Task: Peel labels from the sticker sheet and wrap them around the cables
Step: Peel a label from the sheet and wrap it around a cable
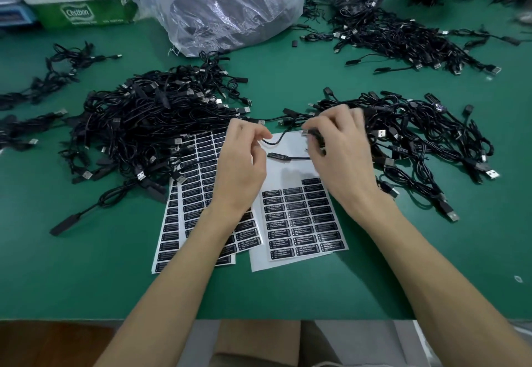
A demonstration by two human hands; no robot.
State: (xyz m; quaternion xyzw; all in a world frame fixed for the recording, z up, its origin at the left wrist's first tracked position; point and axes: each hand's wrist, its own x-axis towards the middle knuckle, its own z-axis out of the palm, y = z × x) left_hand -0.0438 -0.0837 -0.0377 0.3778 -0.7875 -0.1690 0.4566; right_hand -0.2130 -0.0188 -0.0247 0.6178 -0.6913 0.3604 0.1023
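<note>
1. Cables are the job; the one cable (276,140) in hand is a short black lead held just above the bare upper part of the sticker sheet (299,217); it loops between the two hands, and its small inline block (277,155) hangs over the white backing.
2. Left hand (241,162): fingers curled, thumb and forefinger seeming to pinch the left end of the loop; the contact is small and partly hidden, so this is a reading, not a certainty.
3. Right hand (336,148): fingers curled round the cable close to its USB plug; the hand is blurred, yet the grip reads plainly.
4. Label: none shows on a fingertip or on the cable; I cannot tell whether one is there.
5. Step, as I judge it: the cable is being set up for labelling, or a wrap is being pressed down; the sheet's top rows are peeled, its lower rows full.
6. Supply: the left heap (149,125) and the right heap (417,139) of leads flank the sheets on the green surface (86,280); spare sheets (190,194) lie under the left forearm.
7. Next move calls for one hand to keep the cable taut while the other drops to the topmost full row; a nail under a label's corner, a slow peel, then a square wrap so the ends meet.
</note>
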